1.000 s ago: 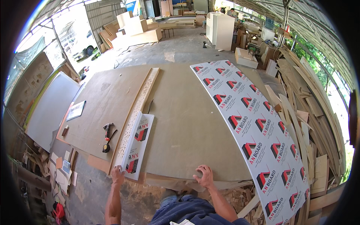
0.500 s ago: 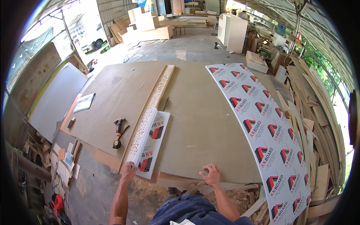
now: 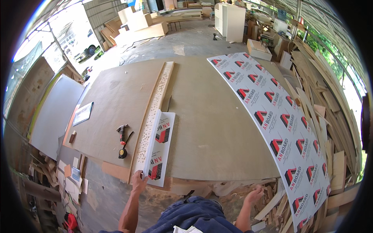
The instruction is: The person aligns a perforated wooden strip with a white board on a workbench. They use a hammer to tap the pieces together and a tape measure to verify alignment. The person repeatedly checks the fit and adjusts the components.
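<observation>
At the near edge of the worktable, my left hand [image 3: 138,181] has its fingers closed on the near end of a narrow white board [image 3: 152,143], which seems to stand on edge. Against that board lies a printed white panel strip [image 3: 163,132] with red and black marks. To their left runs a long speckled pale strip [image 3: 160,91] with a wooden edge. My right hand [image 3: 254,195] hangs off the table's near edge, fingers loosely stretched, holding nothing. A claw hammer [image 3: 122,134] and a black tape measure [image 3: 122,153] lie left of the strips.
A large printed sheet [image 3: 268,116] covers the right side of the brown worktable [image 3: 210,136]. Wooden offcuts [image 3: 326,108] pile up beyond it. A tablet-like flat item [image 3: 83,113] and a small brown block [image 3: 72,136] lie at the left. White cabinets [image 3: 231,23] stand behind.
My right hand has lifted off the tabletop and moved right, past the near edge. My left hand has shifted slightly right onto the white board's end. The whole view has tilted a little.
</observation>
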A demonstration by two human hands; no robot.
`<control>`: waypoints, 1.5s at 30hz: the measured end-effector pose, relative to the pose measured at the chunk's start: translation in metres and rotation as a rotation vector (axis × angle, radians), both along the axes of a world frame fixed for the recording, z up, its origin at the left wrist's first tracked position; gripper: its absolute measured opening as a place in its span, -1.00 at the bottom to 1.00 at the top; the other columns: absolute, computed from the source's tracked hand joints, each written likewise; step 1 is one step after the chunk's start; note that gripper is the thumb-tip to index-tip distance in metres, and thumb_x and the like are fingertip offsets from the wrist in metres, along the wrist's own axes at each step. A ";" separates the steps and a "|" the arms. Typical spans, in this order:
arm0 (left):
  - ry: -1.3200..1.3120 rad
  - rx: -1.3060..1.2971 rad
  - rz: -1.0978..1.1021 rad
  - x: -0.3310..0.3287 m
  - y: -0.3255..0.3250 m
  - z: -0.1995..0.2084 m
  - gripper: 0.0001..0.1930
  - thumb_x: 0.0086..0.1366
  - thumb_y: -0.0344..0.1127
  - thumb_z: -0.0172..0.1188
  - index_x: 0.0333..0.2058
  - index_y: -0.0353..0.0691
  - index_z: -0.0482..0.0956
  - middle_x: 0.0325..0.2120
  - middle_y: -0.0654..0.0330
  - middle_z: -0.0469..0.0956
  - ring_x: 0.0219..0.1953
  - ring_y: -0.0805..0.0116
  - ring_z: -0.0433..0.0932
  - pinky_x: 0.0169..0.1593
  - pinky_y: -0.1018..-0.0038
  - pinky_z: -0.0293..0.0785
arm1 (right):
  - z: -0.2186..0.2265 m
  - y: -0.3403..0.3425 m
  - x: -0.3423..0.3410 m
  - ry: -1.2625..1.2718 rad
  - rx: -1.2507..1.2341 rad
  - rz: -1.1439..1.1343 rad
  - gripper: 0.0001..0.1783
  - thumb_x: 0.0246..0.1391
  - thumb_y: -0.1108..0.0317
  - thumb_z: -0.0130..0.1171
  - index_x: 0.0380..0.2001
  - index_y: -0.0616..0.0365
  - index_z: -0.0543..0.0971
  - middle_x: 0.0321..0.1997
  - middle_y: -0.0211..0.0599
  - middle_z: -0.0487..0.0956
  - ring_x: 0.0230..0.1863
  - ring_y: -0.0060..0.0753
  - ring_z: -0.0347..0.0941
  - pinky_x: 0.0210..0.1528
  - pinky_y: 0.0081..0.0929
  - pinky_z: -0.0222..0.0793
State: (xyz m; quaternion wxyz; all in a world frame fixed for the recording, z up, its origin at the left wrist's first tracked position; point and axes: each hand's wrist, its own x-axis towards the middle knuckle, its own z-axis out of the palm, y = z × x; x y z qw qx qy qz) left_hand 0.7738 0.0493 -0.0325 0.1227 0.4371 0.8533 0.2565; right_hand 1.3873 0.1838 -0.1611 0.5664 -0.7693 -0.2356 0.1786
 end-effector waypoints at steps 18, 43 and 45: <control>0.262 -0.242 0.003 0.013 -0.025 0.008 -0.47 0.09 -0.57 0.31 0.10 -0.29 0.49 -0.13 -0.05 0.59 -0.10 -0.05 0.60 0.05 0.17 0.50 | -0.145 0.073 0.258 -0.591 -0.604 0.047 -0.45 0.47 0.15 -0.12 0.24 0.44 0.43 0.30 0.33 0.44 0.30 0.30 0.39 0.33 -0.01 0.29; 0.160 -0.290 0.067 0.024 0.032 0.011 -0.72 0.16 -0.49 0.28 -0.13 -0.35 0.59 -0.29 -0.11 0.60 -0.15 -0.09 0.61 -0.02 0.16 0.51 | -0.212 0.104 0.283 -0.599 -0.870 0.137 -0.39 0.45 0.11 -0.09 0.30 0.45 0.38 0.39 0.37 0.33 0.37 0.28 0.31 0.39 0.03 0.21; 0.219 -0.343 0.171 0.019 -0.043 0.011 -0.78 0.13 -0.43 0.33 -0.23 -0.34 0.60 -0.33 -0.09 0.60 -0.19 -0.08 0.61 -0.06 0.14 0.50 | -0.075 0.105 0.126 0.075 0.041 -0.244 -0.44 0.47 0.13 -0.03 0.13 0.55 0.50 0.14 0.25 0.58 0.13 0.16 0.52 0.15 -0.10 0.43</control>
